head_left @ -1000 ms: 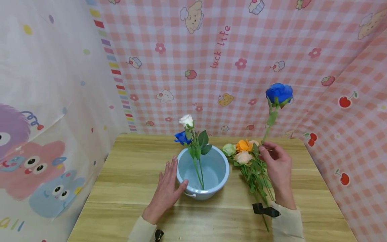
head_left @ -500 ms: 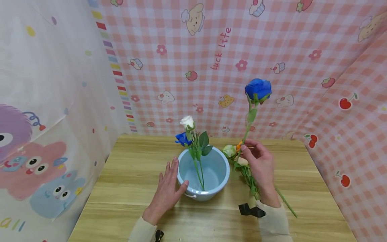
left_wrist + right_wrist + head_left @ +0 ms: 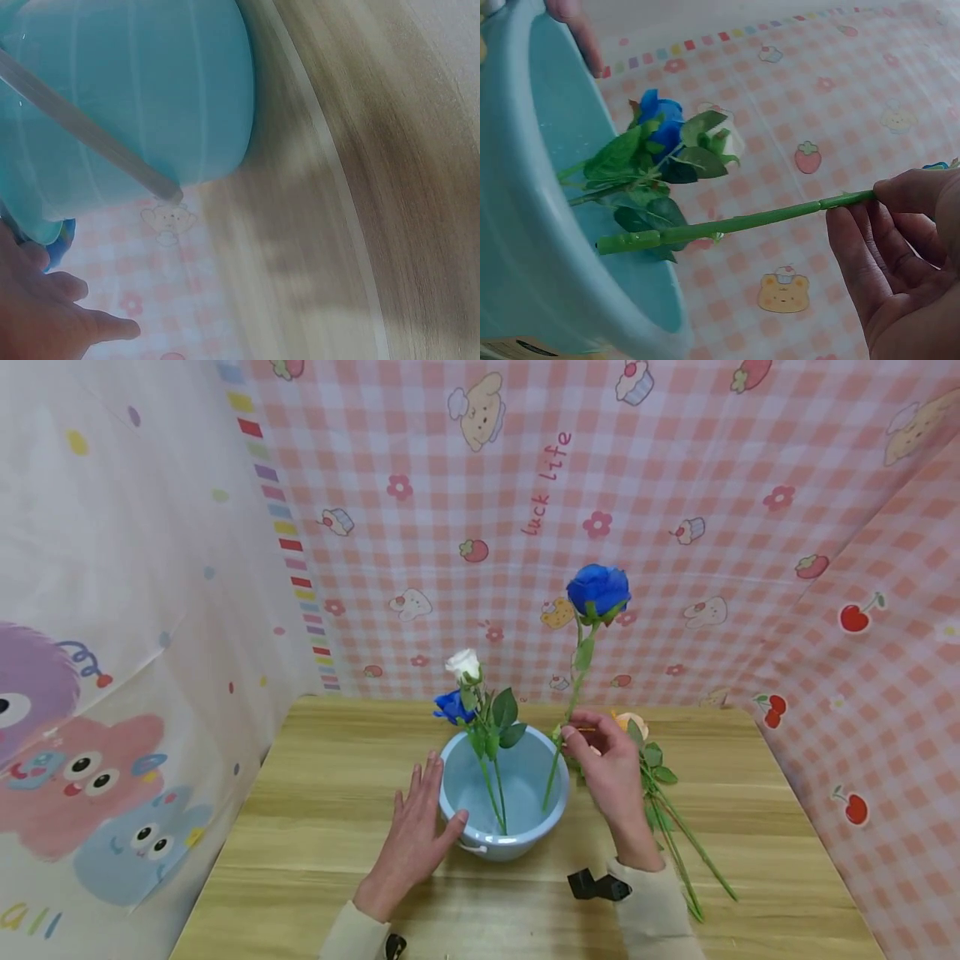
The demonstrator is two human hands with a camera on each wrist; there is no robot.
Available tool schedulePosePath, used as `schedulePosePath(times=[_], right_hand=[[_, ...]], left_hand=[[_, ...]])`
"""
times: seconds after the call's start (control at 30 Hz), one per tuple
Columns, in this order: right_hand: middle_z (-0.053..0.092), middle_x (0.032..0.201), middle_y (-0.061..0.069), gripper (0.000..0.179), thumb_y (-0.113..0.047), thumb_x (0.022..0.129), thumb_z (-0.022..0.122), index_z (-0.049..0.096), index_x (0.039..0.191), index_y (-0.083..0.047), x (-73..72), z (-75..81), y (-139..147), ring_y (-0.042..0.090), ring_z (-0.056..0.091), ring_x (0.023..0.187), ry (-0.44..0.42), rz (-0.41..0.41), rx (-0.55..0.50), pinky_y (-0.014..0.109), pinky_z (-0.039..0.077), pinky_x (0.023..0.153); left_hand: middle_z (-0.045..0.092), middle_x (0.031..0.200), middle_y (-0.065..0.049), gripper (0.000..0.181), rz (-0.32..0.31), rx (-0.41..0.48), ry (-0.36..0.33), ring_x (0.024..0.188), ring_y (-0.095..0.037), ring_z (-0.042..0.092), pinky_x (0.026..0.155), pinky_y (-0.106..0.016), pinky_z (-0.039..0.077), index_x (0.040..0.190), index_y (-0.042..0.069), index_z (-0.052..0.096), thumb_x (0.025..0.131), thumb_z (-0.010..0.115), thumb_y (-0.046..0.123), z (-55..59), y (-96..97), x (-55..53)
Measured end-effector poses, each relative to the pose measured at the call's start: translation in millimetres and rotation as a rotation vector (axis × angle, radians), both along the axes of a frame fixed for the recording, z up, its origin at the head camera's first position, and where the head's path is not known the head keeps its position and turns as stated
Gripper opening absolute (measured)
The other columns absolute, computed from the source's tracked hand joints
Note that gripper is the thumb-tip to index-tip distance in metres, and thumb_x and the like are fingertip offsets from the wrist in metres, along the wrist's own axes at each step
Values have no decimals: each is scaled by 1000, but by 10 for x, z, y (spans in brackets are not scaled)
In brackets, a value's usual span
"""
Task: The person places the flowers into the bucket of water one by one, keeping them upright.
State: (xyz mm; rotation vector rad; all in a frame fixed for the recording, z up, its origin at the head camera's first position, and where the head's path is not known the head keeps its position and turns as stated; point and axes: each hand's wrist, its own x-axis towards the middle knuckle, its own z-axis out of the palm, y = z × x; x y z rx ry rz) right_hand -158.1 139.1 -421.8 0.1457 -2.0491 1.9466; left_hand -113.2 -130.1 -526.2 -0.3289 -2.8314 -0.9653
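Observation:
My right hand (image 3: pixel 611 768) pinches the green stem of a large blue rose (image 3: pixel 598 593) between thumb and fingertips. The bloom stands high above the hand, and the stem's lower end (image 3: pixel 630 241) reaches over the mouth of the light blue bucket (image 3: pixel 555 814). Inside the bucket lean a white rose (image 3: pixel 462 665) and a smaller blue rose (image 3: pixel 453 706), their stems crossing near its front wall. My left hand (image 3: pixel 415 831) rests against the bucket's left side, fingers straight and spread, thumb at the rim. In the left wrist view, the bucket's white handle (image 3: pixel 90 135) hangs down its side.
Right of the bucket, several flowers lie on the wooden table (image 3: pixel 322 793), including a peach rose (image 3: pixel 632 727); their loose stems (image 3: pixel 686 852) point toward the front right. My right hand partly covers them. A pink checked cloth (image 3: pixel 660 452) hangs behind the table.
My right hand has moved left with the large blue rose, from above the lying flowers to the bucket's right rim. My left hand stays at the bucket.

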Motion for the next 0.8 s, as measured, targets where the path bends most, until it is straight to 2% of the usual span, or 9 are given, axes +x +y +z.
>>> schedulePosePath(times=[0.2,0.43,0.8], right_hand=[[65,109,22,22,2,97,67,66,119,8,-7,-104,-55,12,67,88,-73,36,26,28,63,78],[68,106,21,20,0,97,69,68,116,4,-33,-232,-105,15,69,86,-128,57,77,27,62,78],[73,105,16,18,-5,97,71,69,113,3,-70,-359,-177,27,71,93,-170,116,194,27,61,80]], left_hand=[[9,174,-5,87,1,2,-11,158,-37,11,118,-75,13,168,14,12,102,47,59,-14,4,-8],[9,174,-5,88,8,-1,-25,158,-37,11,118,-74,14,168,15,11,102,47,60,-14,10,-12],[8,174,-4,87,13,7,-10,158,-37,12,118,-74,15,168,13,11,103,47,59,-31,9,3]])
